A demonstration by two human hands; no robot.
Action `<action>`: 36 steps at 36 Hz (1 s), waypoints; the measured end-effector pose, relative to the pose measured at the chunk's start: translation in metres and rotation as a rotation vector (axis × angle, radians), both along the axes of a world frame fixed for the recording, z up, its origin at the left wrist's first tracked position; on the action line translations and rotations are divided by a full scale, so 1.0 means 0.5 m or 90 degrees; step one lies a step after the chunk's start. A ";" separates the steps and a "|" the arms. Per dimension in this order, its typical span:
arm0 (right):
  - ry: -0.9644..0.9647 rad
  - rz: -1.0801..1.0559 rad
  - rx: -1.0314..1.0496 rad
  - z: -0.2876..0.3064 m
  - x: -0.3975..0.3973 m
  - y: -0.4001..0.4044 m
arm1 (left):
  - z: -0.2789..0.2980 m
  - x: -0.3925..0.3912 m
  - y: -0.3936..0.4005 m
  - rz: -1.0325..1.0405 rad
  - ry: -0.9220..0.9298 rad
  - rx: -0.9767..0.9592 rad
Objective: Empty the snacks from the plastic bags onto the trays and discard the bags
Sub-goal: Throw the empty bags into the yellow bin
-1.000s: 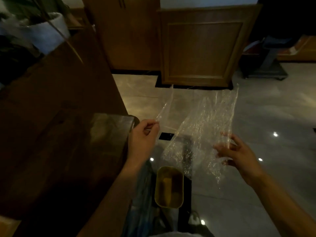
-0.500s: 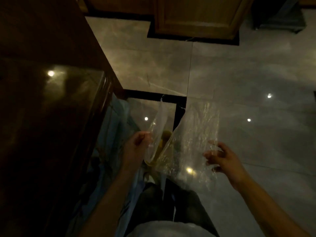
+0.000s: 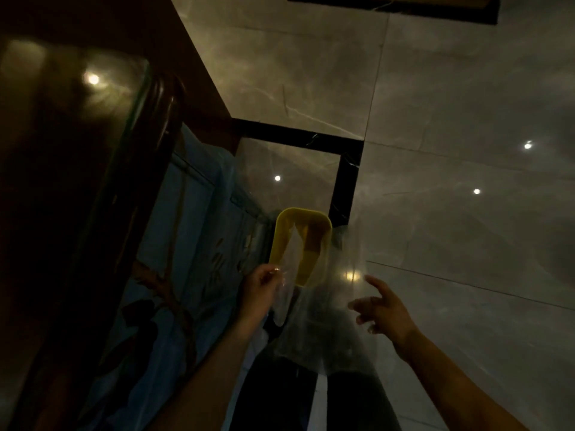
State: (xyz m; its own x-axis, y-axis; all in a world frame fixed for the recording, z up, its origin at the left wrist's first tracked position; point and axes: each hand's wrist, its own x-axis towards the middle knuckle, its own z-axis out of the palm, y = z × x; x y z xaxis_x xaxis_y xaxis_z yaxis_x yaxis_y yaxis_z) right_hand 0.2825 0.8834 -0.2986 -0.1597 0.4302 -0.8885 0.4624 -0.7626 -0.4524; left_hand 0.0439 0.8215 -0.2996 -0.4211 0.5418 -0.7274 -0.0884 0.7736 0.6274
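Clear plastic bag [image 3: 314, 312] is held low between both hands, above a yellow bin [image 3: 281, 241] on the tiled floor [image 3: 451, 119]. One edge is pinched by the left hand [image 3: 259, 290]; the right hand [image 3: 381, 309] is spread open, and whether it is touching the film cannot be told. A dark glossy table [image 3: 62, 150] is seen at left, and the crinkled, see-through bag appears empty.

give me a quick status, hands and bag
Left hand pinching a clear plastic strip. Right hand open-fingered at the empty plastic bag; grip unclear. Both over the yellow bin. Nothing blocking the drop.
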 end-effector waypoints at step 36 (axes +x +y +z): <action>-0.124 0.180 0.012 -0.573 -0.191 0.201 | -0.580 -0.041 0.169 -0.024 -0.030 -0.247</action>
State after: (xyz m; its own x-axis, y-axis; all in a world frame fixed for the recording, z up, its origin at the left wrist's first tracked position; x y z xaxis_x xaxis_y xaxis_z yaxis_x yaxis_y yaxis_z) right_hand 0.1871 0.9837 -0.5854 -0.1027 0.4096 -0.9065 0.7337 -0.5842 -0.3471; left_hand 0.0236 0.9059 -0.5898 -0.3671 0.2375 -0.8993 -0.0781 0.9556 0.2843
